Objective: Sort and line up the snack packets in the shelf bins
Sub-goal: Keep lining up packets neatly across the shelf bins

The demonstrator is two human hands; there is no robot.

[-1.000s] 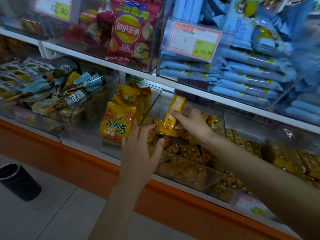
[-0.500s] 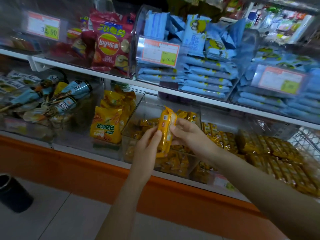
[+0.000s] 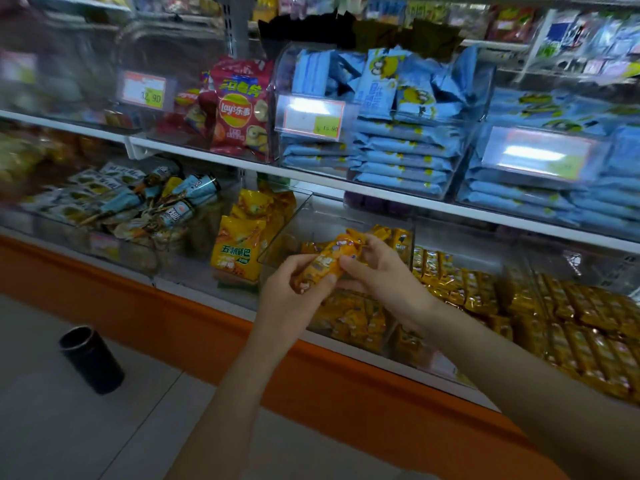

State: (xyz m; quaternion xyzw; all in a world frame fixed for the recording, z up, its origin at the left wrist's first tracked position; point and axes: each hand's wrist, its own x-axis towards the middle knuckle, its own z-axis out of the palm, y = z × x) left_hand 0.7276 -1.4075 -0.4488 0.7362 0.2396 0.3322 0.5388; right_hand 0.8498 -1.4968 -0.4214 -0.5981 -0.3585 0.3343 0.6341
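A small orange snack packet (image 3: 329, 260) is held tilted over the front of a clear plastic bin (image 3: 294, 220) on the lower shelf. My left hand (image 3: 294, 299) grips its lower end and my right hand (image 3: 377, 271) pinches its upper end. Inside that bin lie several more orange packets (image 3: 356, 317) in a loose heap. To the right, the neighbouring bin holds rows of similar yellow-orange packets (image 3: 571, 317).
Yellow bags (image 3: 239, 251) stand left of the bin, cone-shaped snacks (image 3: 166, 209) further left. The upper shelf carries red Lay's bags (image 3: 239, 105) and blue packets (image 3: 398, 157) in clear bins. An orange base panel (image 3: 207, 327) runs below; a black cylinder (image 3: 91, 358) stands on the floor.
My right hand lifted one orange packet out of the bin and brought it forward; my left hand took hold of its lower end. The camera view shifted up and right.
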